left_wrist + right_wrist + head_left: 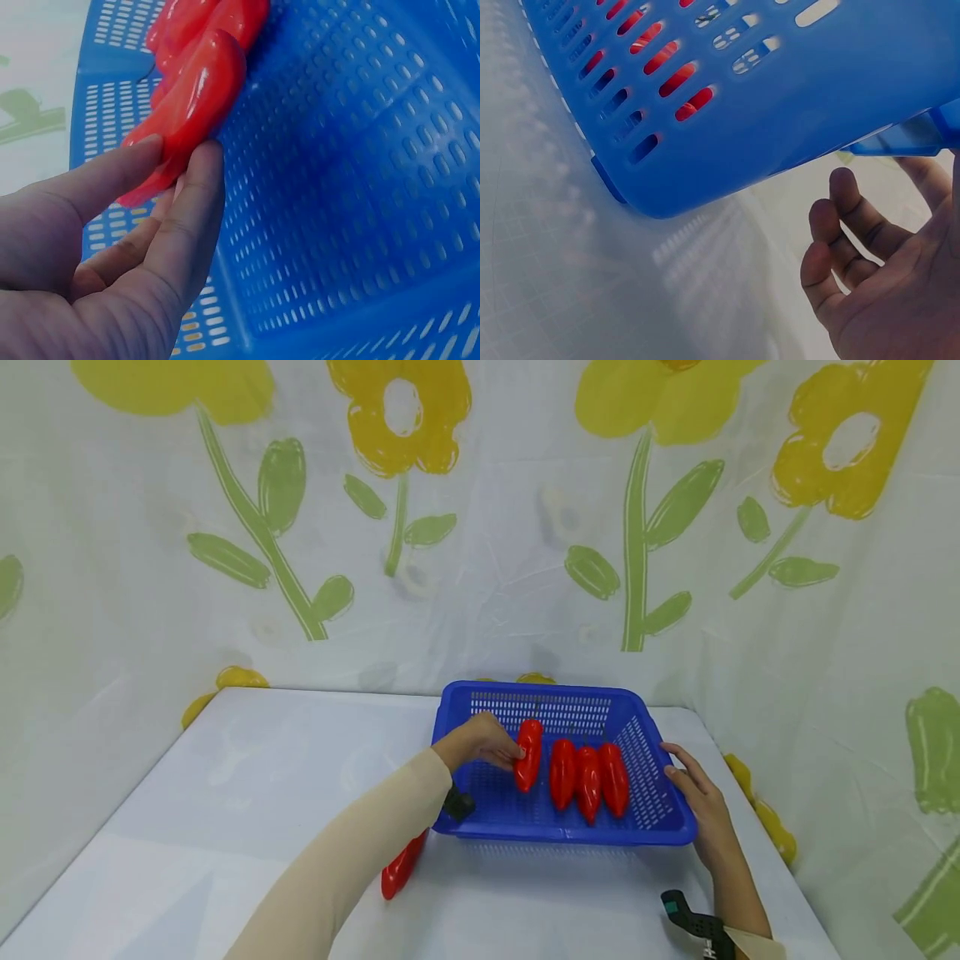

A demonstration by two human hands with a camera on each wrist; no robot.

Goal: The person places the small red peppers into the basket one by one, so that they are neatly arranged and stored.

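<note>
On the worktop [225,777], toward its far right corner, my left grip [489,742] pinches a pepper [529,752] mid-length inside the basket [562,836], likely for control, while my right grip [701,802], loosely spread, touches its right rim [679,806], seemingly steadying it.

I've got a long left sleeve [360,852] in plain cream rising from the bottom of the head view, softly creased, with a snug cuff near mid-frame. A small black camera housing [459,803] pokes out below it. At lower right I make out a matching right cuff [756,945], then a black wrist strap [723,942] joined to a curved black bracket [697,925] bearing a teal patch [671,907]. My wrist feeds show bare left fingers [180,232] and bare right fingers [866,221], creased at the joints.
</note>
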